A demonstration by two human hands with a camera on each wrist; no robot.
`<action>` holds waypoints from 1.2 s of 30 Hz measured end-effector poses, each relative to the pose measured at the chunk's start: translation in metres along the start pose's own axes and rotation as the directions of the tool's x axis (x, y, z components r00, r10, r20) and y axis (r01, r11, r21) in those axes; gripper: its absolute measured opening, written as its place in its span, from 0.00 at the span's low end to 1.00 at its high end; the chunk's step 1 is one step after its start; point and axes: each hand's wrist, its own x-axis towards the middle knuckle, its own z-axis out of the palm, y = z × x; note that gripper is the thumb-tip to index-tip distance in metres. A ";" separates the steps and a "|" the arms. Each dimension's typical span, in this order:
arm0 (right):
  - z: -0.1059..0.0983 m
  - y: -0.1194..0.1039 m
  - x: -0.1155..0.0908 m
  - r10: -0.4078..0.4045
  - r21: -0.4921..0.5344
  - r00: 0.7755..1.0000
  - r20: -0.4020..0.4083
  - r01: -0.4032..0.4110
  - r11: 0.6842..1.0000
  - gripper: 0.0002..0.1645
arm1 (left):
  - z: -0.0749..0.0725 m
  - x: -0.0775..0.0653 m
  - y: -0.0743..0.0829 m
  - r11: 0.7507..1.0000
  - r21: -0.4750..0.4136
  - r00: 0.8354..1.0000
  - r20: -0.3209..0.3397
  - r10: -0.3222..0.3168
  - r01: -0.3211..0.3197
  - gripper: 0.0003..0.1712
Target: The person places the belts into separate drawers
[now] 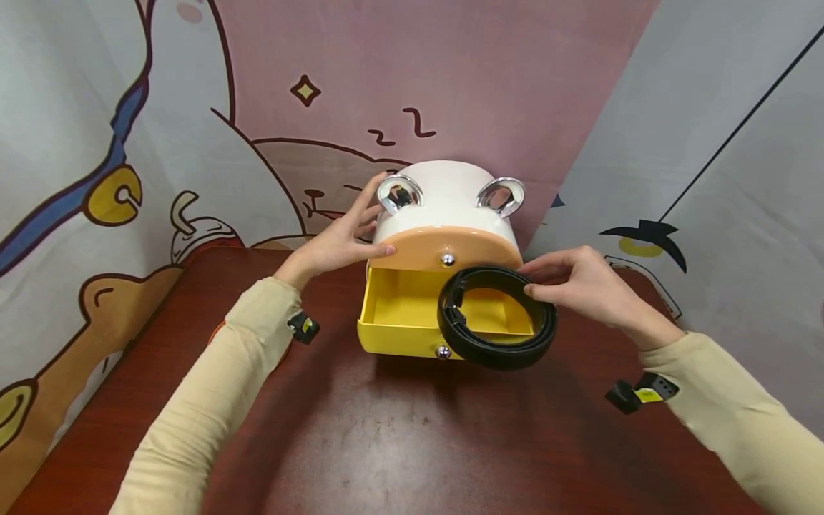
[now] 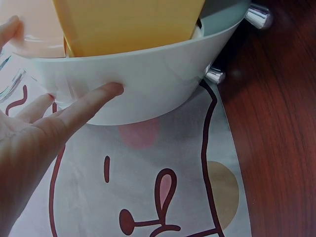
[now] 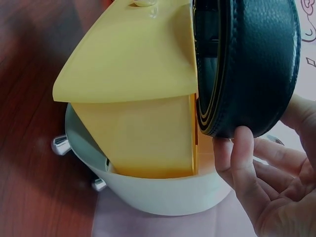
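Black belt [image 1: 498, 356] in right grip [image 1: 582, 290], at drawer [image 1: 398, 339] edge; room inside.

- Left of our right hand's [image 1: 582, 287] fingers, we have room into the yellow drawer [image 1: 399, 338]; the coiled black belt [image 1: 505, 352] covers its right part in the head view.
- Between those fingers and our left hand's [image 1: 336, 243], the orange front [image 1: 420, 249] blocks us.
- Below both, we can pass over the tabletop [image 1: 386, 443].

A pink and pale-grey cartoon-printed cloth [image 1: 489, 79] hangs behind a glossy reddish-brown table [image 1: 386, 458].
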 end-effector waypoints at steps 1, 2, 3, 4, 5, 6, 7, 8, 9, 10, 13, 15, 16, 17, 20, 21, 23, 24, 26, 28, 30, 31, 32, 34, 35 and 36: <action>0.001 -0.001 0.000 -0.001 0.002 1.000 0.002 0.001 1.000 0.20 | 0.000 0.000 0.000 1.000 0.002 1.000 0.000 0.003 -0.003 0.62; 0.001 -0.001 0.001 -0.001 0.003 1.000 0.004 0.001 1.000 0.19 | 0.000 0.000 0.000 1.000 0.005 1.000 -0.001 0.003 -0.003 0.62; 0.002 -0.002 0.001 -0.003 0.003 1.000 0.005 0.003 1.000 0.19 | 0.000 0.000 0.000 1.000 0.008 1.000 -0.001 0.005 -0.005 0.62; 0.002 -0.003 0.001 -0.006 0.004 1.000 0.005 0.006 1.000 0.19 | 0.000 0.001 -0.001 1.000 0.011 1.000 -0.003 0.004 -0.004 0.62; 0.003 -0.003 0.002 -0.007 0.005 1.000 0.006 0.007 1.000 0.19 | 0.000 0.001 -0.001 1.000 0.013 1.000 -0.005 0.004 -0.004 0.62; 0.003 -0.004 0.002 -0.009 0.005 1.000 0.004 0.009 1.000 0.18 | 0.000 0.001 0.000 1.000 0.015 1.000 -0.007 0.004 -0.004 0.63; 0.003 -0.004 0.003 -0.011 0.004 1.000 0.002 0.011 1.000 0.18 | 0.000 0.001 -0.001 1.000 0.016 1.000 -0.007 0.005 -0.005 0.62; 0.004 -0.004 0.003 -0.011 0.004 1.000 0.002 0.011 1.000 0.18 | 0.000 0.001 -0.001 1.000 0.017 1.000 -0.008 0.006 -0.006 0.63; 0.004 -0.005 0.004 -0.011 0.003 1.000 0.002 0.011 1.000 0.18 | 0.000 0.001 -0.001 1.000 0.016 1.000 -0.008 0.008 -0.008 0.62; 0.005 -0.005 0.004 -0.012 0.001 1.000 0.002 0.012 1.000 0.17 | 0.000 0.001 -0.001 1.000 0.015 1.000 -0.008 0.008 -0.008 0.62; 0.006 -0.005 0.006 -0.012 -0.002 1.000 0.006 0.012 1.000 0.17 | 0.000 0.001 -0.001 1.000 0.014 1.000 -0.009 0.009 -0.009 0.62; 0.007 -0.005 0.007 -0.013 -0.001 1.000 0.007 0.013 1.000 0.17 | 0.000 0.001 -0.001 1.000 0.016 1.000 -0.009 0.008 -0.008 0.62; 0.008 -0.005 0.007 -0.014 0.002 1.000 0.008 0.014 1.000 0.17 | 0.000 0.001 -0.001 1.000 0.016 1.000 -0.009 0.008 -0.008 0.62; 0.008 -0.005 0.008 -0.014 0.004 1.000 0.010 0.014 1.000 0.17 | 0.000 0.001 -0.001 1.000 0.015 1.000 -0.010 0.008 -0.008 0.63; 0.009 -0.005 0.010 -0.014 0.009 1.000 0.012 0.014 1.000 0.17 | 0.000 0.001 -0.001 1.000 0.011 1.000 -0.009 0.009 -0.009 0.63; 0.010 -0.005 0.010 -0.013 0.010 1.000 0.013 0.013 1.000 0.17 | 0.000 0.001 -0.002 1.000 0.010 1.000 -0.009 0.010 -0.010 0.63; 0.011 -0.004 0.011 -0.014 0.014 1.000 0.017 0.013 1.000 0.17 | 0.000 0.001 -0.002 1.000 0.009 1.000 -0.009 0.009 -0.009 0.62; 0.012 -0.004 0.012 -0.013 0.019 1.000 0.020 0.013 1.000 0.17 | 0.000 0.001 -0.002 1.000 0.008 1.000 -0.009 0.010 -0.010 0.62; 0.013 -0.003 0.014 -0.010 0.034 1.000 0.028 0.009 0.999 0.17 | 0.000 0.001 -0.002 1.000 0.011 1.000 -0.008 0.011 -0.011 0.62; 0.013 -0.002 0.015 -0.009 0.052 0.999 0.041 0.007 0.999 0.17 | -0.001 0.000 -0.001 1.000 0.011 1.000 -0.006 0.009 -0.009 0.62; 0.014 -0.002 0.017 -0.006 0.072 0.998 0.055 0.002 0.997 0.18 | -0.001 0.001 -0.001 1.000 0.007 1.000 -0.001 0.009 -0.009 0.63; 0.014 -0.002 0.017 -0.003 0.080 0.998 0.062 -0.002 0.997 0.18 | -0.001 0.001 -0.001 1.000 0.004 1.000 0.001 0.007 -0.007 0.64; 0.014 -0.002 0.018 0.000 0.084 0.998 0.067 -0.006 0.996 0.18 | -0.001 0.001 -0.001 1.000 0.001 1.000 0.002 0.008 -0.008 0.64; 0.014 -0.002 0.019 0.008 0.092 0.997 0.075 -0.015 0.996 0.19 | -0.001 0.001 0.000 1.000 -0.004 1.000 0.004 0.008 -0.008 0.64; 0.014 -0.002 0.020 0.013 0.093 0.997 0.078 -0.020 0.995 0.19 | -0.001 0.001 0.000 1.000 -0.006 1.000 0.005 0.010 -0.010 0.64; 0.014 -0.002 0.020 0.015 0.091 0.997 0.080 -0.022 0.996 0.18 | -0.001 0.001 0.000 1.000 -0.007 1.000 0.005 0.008 -0.008 0.64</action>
